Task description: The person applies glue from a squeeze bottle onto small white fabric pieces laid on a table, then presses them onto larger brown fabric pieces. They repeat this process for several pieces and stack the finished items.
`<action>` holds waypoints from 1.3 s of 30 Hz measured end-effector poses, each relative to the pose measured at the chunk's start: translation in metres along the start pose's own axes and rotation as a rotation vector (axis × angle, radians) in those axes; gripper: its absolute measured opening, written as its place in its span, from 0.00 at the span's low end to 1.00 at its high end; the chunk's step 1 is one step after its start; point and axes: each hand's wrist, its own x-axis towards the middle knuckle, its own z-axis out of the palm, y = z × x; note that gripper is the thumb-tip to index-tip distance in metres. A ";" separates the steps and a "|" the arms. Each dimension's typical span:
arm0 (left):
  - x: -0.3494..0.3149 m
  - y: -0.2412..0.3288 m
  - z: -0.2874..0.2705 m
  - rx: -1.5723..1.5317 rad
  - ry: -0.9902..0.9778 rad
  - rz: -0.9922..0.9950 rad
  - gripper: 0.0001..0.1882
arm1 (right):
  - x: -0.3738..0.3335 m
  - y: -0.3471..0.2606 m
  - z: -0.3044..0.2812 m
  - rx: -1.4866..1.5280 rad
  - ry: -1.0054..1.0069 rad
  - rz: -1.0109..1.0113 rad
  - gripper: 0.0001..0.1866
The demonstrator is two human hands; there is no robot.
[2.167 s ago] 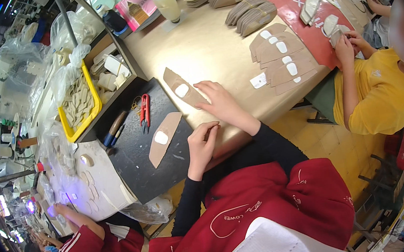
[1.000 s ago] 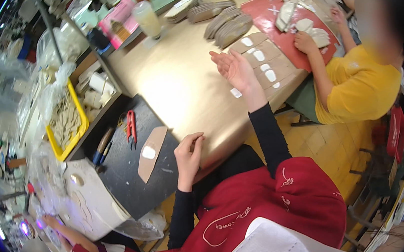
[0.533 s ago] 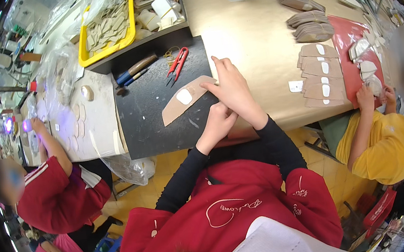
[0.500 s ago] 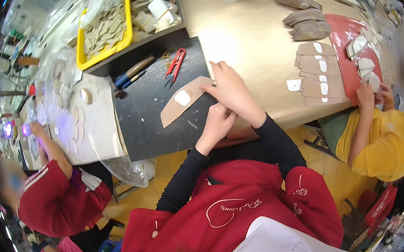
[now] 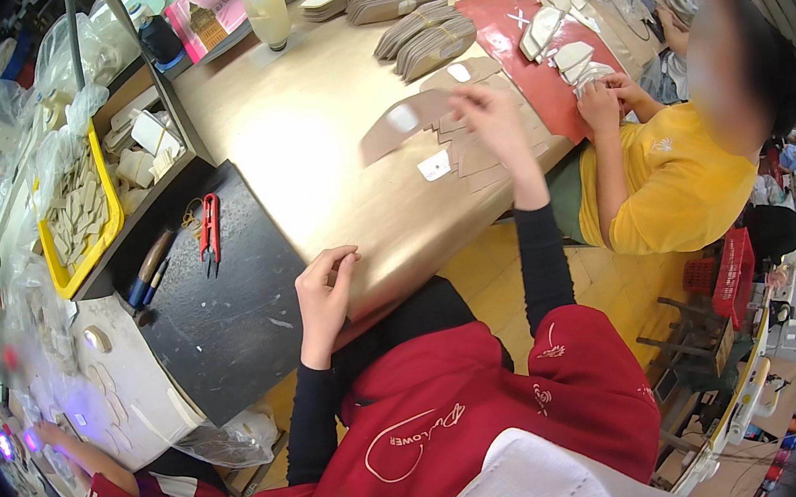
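My right hand (image 5: 499, 127) is closed on the right end of a curved tan cut piece (image 5: 382, 137) with a white oval patch. It holds the piece raised over the brown-papered table, partly hiding an overlapped row of similar tan pieces (image 5: 479, 159). Another white patch shows at the top of that row. By the table's front edge, my left hand (image 5: 322, 295) is loosely bent, its thumb and fingers a little apart, with nothing visible in it. A small white square (image 5: 434, 166) lies beside the row.
Red snips (image 5: 208, 234) and a dark-handled tool (image 5: 154, 258) lie on the black mat (image 5: 236, 308). Behind are a yellow tray (image 5: 113, 209) of small pieces, a drink cup (image 5: 267, 11) and banded stacks (image 5: 427, 38). A co-worker in yellow (image 5: 688, 178) handles pale pieces at the red sheet (image 5: 517, 45).
The tan piece has left the black mat and is now in my right hand, over the row. My hands have separated. The view has swung to the right.
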 end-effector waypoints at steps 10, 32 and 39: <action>-0.001 0.002 0.002 0.023 0.009 -0.039 0.07 | 0.052 0.048 -0.100 -0.211 0.313 -0.001 0.20; -0.001 0.005 0.004 0.098 0.029 -0.001 0.06 | -0.030 0.023 0.008 -0.359 -0.443 -0.161 0.13; -0.001 0.003 0.004 0.088 0.030 -0.004 0.06 | -0.024 0.043 0.004 -0.053 -0.157 0.058 0.08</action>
